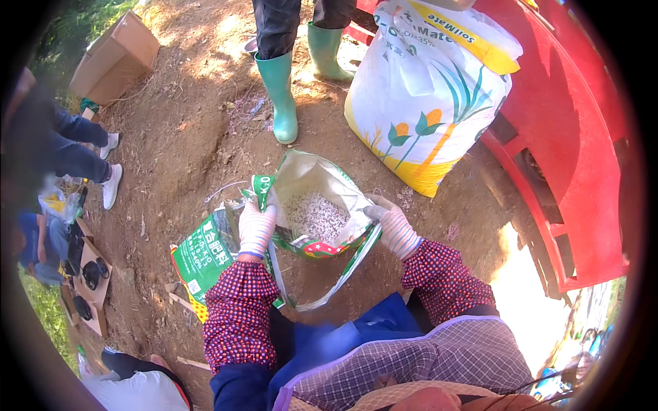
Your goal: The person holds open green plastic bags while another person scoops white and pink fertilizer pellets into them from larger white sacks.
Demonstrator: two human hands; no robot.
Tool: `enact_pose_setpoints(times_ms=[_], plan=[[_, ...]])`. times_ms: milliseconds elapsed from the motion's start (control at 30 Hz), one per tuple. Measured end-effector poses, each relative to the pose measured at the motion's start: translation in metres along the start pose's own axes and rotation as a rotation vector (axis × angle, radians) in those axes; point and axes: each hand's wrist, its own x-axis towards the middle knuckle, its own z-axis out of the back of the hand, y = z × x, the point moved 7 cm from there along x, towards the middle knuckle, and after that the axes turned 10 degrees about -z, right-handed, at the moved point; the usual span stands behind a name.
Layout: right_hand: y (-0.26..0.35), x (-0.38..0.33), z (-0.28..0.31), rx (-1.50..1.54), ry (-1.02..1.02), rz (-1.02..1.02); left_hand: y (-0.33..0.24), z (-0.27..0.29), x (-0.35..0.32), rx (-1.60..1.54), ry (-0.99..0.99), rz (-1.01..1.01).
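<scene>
In front of me an open woven sack holds pale and dark pinkish granules. My left hand, in a whitish knit glove, is closed on the left side of its mouth, where a green printed flap sticks up. My right hand, in a striped glove, pinches the right side of the rim. A loop of the sack's edge hangs toward me. Beside my left hand lies a green printed bag panel; whether it joins the open sack, I cannot tell.
A large full white-and-yellow sack stands at far right, beside a red metal machine. A person in green boots stands ahead. Other people are at the left, near a cardboard box and black items on cardboard.
</scene>
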Motion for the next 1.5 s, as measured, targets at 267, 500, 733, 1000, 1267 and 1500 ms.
enact_pose_setpoints(times_ms=[267,500,733,1000,1267,1500], plan=[[0.045,-0.044,-0.018,-0.118,-0.066,0.079,-0.011,0.042,-0.003,-0.393,-0.255,-0.172],[0.043,-0.056,-0.038,-0.256,0.022,-0.025,-0.004,0.039,-0.006,0.139,0.026,0.012],[0.017,-0.022,-0.026,-0.269,0.062,-0.008,-0.030,0.030,-0.013,0.101,0.196,0.040],[0.009,-0.030,-0.040,-0.364,0.145,-0.043,-0.025,0.015,-0.006,0.017,0.159,0.019],[0.065,-0.037,0.006,-0.005,-0.125,0.137,-0.002,0.026,0.001,-0.920,-0.279,0.021],[0.044,-0.022,0.005,-0.043,-0.118,0.071,0.010,0.010,0.001,-0.717,-0.166,0.159]])
